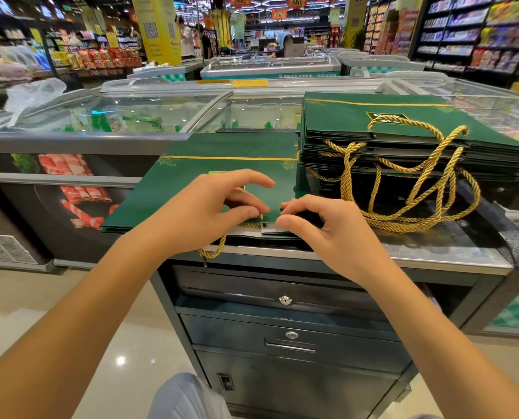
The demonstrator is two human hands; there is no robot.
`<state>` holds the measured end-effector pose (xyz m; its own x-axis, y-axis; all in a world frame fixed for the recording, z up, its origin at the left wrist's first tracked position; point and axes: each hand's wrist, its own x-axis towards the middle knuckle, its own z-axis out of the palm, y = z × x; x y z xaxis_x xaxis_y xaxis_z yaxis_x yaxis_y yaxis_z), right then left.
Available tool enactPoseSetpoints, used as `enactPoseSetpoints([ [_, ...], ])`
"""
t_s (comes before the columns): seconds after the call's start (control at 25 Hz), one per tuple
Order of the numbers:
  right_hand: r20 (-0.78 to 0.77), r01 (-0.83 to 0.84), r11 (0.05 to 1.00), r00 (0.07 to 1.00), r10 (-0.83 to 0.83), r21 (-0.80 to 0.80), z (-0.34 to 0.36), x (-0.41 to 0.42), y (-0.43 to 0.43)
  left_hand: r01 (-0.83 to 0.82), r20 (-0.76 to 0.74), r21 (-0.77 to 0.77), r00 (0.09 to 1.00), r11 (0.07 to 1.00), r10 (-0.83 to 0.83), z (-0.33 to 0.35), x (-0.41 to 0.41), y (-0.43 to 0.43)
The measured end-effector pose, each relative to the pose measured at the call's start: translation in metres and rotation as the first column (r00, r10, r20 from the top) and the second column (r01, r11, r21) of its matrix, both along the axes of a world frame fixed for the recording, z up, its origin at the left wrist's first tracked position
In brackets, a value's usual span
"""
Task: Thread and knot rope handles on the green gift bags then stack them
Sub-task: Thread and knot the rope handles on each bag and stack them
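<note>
Now we see a flat, dark green paper gift bag [167, 189] with a thin gold line across it. It lies folded on the top of a dark grey metal cabinet [282, 388], and its near edge reaches the front of the cabinet top. Just beside it on the right stands a taller stack of green gift bags [373, 113], all flat. Their gold twisted rope handles [403, 220] hang out of the near side and lie in loops on the cabinet top. The cabinet has closed drawers with small round locks [285, 300]. Behind it are long freezer chests with sliding glass lids [116, 116], and packed goods in green and white wrappers lie inside them.

A loose gold twisted rope [214, 254] comes out under our left wrist, and only a short loop of it shows over the cabinet edge. The place where this rope meets the gift bag is covered by our fingertips, so we cannot tell if it goes through a hole.

Both forearms reach forward and the hands meet at the near edge of the gift bag. Our left hand [203, 213] pinches the rope end between thumb and forefinger, with the other fingers spread over the bag. Our right hand [334, 234] has curled fingers and pinches the bag's edge, thumb below.
</note>
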<state>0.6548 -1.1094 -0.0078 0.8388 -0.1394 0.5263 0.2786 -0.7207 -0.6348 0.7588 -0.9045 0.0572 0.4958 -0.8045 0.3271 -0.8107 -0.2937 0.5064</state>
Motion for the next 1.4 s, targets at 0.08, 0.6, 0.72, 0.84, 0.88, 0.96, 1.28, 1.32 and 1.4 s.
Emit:
enactPoseSetpoints([
  [0.08,0.013,0.002,1.000,1.000,-0.003,0.004,0.000,0.000,0.001,0.008,-0.016,0.014,1.000,1.000,-0.008,-0.001,-0.003,0.006],
  [0.6,0.334,0.006,0.997,0.942,0.019,-0.074,-0.003,-0.006,0.002,-0.099,0.152,-0.011,0.983,0.995,0.100,-0.011,-0.005,-0.006],
  [0.72,0.378,0.035,0.998,0.926,-0.013,-0.052,-0.006,-0.005,0.001,-0.129,0.135,-0.012,0.982,0.992,0.130,-0.009,-0.009,-0.013],
  [0.84,0.368,0.109,0.989,0.928,-0.064,-0.104,-0.012,0.000,0.004,-0.149,0.137,-0.001,0.980,0.989,0.148,-0.007,-0.013,-0.019],
  [0.88,0.371,0.147,0.982,0.924,-0.094,-0.119,-0.014,0.002,0.006,-0.155,0.132,-0.002,0.979,0.988,0.154,-0.007,-0.015,-0.021],
  [0.96,0.391,0.209,0.971,0.908,-0.147,-0.120,-0.014,0.003,0.009,-0.166,0.122,-0.010,0.979,0.986,0.166,-0.007,-0.018,-0.025],
  [1.28,0.370,0.232,0.972,0.908,-0.198,-0.048,-0.010,0.005,0.007,-0.137,0.124,0.008,0.983,0.991,0.135,-0.005,-0.022,-0.034],
  [1.32,0.358,0.226,0.973,0.913,-0.198,-0.037,-0.011,0.004,0.006,-0.133,0.121,0.012,0.984,0.991,0.130,-0.005,-0.023,-0.034],
  [1.4,0.328,0.193,0.981,0.928,-0.176,-0.021,-0.010,0.003,0.003,-0.128,0.122,0.017,0.985,0.992,0.125,-0.004,-0.024,-0.033],
])
